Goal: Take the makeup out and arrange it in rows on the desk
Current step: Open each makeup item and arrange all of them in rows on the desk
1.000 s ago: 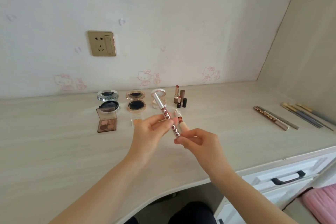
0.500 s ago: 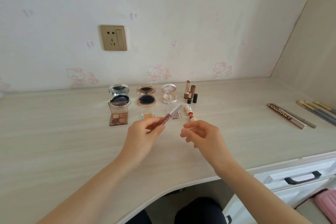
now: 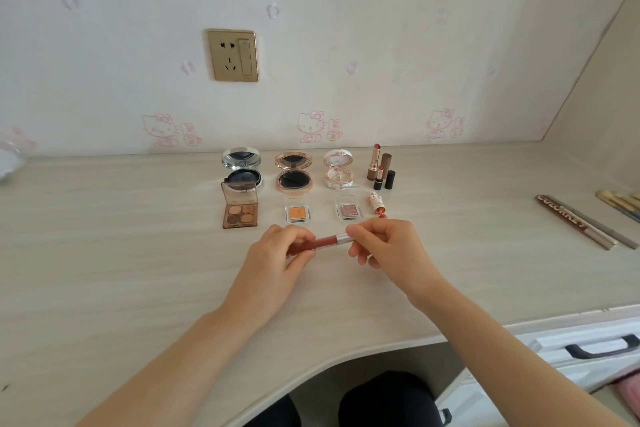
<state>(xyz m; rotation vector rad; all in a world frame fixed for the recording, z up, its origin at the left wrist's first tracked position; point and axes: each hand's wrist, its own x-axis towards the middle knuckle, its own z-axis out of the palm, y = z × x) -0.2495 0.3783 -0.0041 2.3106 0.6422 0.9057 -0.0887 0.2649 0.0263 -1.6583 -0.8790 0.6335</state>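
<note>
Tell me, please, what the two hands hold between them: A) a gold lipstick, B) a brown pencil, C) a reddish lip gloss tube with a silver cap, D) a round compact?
C: the left hand grips the reddish end of the lip gloss tube and the right hand pinches its silver cap.

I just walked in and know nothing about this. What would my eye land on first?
Two hands meet over the middle of the desk: the left hand and the right hand each grip one end of a reddish lip gloss tube. Behind them open makeup stands in two neat rows, a silver compact at the left end with a brown eyeshadow palette in front of it. A gold wall socket sits above.
</note>
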